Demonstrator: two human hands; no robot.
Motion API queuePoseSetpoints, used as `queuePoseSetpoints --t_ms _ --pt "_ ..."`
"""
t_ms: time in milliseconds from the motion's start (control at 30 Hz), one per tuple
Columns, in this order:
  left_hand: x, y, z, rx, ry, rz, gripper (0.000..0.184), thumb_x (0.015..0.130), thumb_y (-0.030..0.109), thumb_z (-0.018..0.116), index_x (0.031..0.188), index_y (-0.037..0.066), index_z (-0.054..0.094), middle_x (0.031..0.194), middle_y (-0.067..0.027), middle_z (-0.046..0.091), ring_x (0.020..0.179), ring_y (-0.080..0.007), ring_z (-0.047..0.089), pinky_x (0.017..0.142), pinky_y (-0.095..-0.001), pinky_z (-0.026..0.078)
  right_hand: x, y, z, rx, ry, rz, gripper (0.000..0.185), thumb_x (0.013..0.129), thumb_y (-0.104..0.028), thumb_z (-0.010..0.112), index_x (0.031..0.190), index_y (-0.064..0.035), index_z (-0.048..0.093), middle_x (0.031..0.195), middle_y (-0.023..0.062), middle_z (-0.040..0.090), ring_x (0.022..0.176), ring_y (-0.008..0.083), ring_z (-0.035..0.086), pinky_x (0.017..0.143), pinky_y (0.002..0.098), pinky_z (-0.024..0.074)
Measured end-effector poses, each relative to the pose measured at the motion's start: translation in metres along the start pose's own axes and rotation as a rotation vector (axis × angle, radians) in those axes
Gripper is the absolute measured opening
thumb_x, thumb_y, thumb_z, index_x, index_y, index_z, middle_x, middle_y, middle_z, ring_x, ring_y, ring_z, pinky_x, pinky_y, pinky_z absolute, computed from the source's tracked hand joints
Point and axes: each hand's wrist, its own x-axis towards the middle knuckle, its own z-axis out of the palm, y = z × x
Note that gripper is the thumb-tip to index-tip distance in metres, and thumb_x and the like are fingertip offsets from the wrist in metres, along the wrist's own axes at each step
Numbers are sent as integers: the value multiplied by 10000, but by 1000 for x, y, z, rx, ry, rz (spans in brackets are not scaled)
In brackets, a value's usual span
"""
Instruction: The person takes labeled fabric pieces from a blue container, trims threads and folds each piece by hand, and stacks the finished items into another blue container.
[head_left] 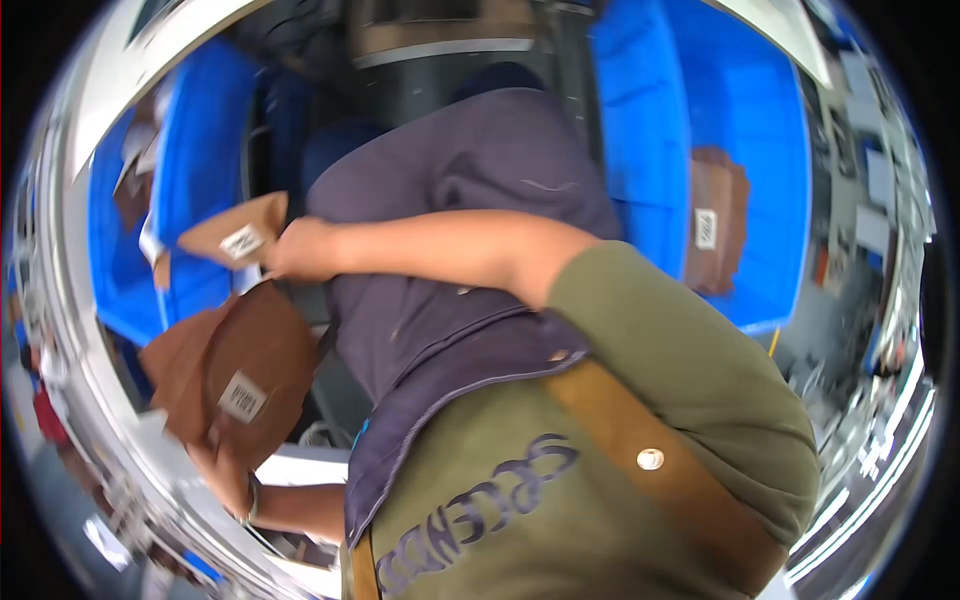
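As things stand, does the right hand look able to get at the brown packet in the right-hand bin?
Probably not straight away: the right hand is across the body and holds a tan packet. Freed, it would likely have a way in: nothing covers the brown packet in the bin.

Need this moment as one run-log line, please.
Left hand: holding large brown piece | Right hand: holding smaller tan piece | White labels: on both held pieces | Right-side blue bin: labelled brown piece inside

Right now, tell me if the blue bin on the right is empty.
Not empty: the blue bin holds a brown package with a white label.
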Motion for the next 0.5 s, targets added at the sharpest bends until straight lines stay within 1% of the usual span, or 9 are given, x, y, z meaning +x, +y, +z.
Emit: queuePoseSetpoints --t_ms 67,100,200,267,333,433,500 --pt "12 18 5 -241 122 -52 439 923 105 680 1302 -75 550 1299 -110 593 1135 -184 568 1008 -349 446 1 0 1 7 -23 71 188 853 -239 609 864 -88 721 739 134 698 693 322 701 601 451 558" --pt "22 55 22 -360 166 -119 439 937 104 665 1315 -81 537 1319 -115 583 1169 -191 563 1019 -379 453 3 1 3 12 -20 78 188 851 -236 608 864 -87 722 745 135 700 698 323 701 605 451 558" --pt "67 131 85 -783 -41 83 392 945 77 644 1291 -82 554 1331 -119 581 1163 -209 587 1007 -394 474 2 5 -1 26 -10 82 189 845 -228 605 865 -84 726 763 137 703 715 326 702 618 453 558" --pt "72 205 137 -906 -243 95 314 965 64 605 1249 -72 599 1313 -123 602 1175 -215 594 1008 -392 478 0 7 -2 23 -8 73 189 840 -222 604 865 -82 729 776 138 706 726 328 702 627 454 557" --pt "56 272 190 -945 -372 146 302 958 72 609 1223 -73 619 1226 -127 637 1106 -200 620 963 -355 497 -1 10 -3 23 -3 69 190 836 -216 602 866 -80 731 788 139 708 737 330 703 636 455 557" --pt "22 339 251 -864 -810 378 238 962 100 599 1123 -53 684 1093 -74 689 989 -126 624 838 -308 516 -7 9 -17 18 2 74 192 830 -208 599 866 -77 735 807 141 712 754 333 704 649 457 557" --pt "-8 376 284 -892 -1152 205 232 959 132 606 1079 -44 696 1021 -42 701 908 -94 611 791 -290 503 -5 11 -12 16 0 75 194 825 -202 597 867 -75 738 819 142 715 765 335 704 658 458 557"
